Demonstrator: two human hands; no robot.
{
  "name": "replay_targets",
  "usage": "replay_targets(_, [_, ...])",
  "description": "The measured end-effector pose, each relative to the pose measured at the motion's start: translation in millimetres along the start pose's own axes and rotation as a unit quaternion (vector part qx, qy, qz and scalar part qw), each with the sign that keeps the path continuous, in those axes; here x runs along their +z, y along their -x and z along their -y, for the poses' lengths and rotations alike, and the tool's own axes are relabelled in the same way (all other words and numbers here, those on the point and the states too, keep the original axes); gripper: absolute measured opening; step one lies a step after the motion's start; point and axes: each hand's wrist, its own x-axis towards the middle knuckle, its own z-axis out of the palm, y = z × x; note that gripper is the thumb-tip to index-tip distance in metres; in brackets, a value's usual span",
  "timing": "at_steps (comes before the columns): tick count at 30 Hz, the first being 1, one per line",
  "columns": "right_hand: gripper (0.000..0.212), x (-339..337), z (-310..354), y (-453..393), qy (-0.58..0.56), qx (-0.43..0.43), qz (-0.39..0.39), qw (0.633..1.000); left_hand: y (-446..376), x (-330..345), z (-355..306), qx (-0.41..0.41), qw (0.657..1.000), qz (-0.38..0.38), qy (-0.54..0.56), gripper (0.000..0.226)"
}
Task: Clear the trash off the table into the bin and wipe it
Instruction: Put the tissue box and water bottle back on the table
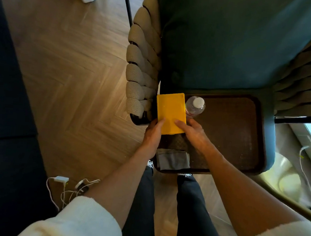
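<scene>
Between both hands, yellow box [170, 112] held by left hand [153, 133], right hand [193, 132]

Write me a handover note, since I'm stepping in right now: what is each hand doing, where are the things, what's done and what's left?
Left hand and right hand both hold the near end of the yellow box, thumbs on top, over the left end of the brown tray.
Clear water bottle stands on the tray, right beside the box.
Folded grey cloth lies at the tray's near left corner, untouched.
No bin is in view.
Done: box is in hand.
Left: likely bin the box and bottle if they are trash, then wipe with the cloth.
</scene>
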Motion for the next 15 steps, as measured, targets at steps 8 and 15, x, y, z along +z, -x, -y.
replay_targets(8, [0.050, 18, 5, 32, -0.028, -0.006, -0.018, 0.999, 25, -16, -11, 0.018, 0.998, 0.026, -0.046, 0.038])
replay_targets(15, [0.040, 38, 14, 102, -0.075, -0.015, -0.058, 0.995, 85, -35, -26, 0.060, 0.990, 0.070, -0.104, 0.028])
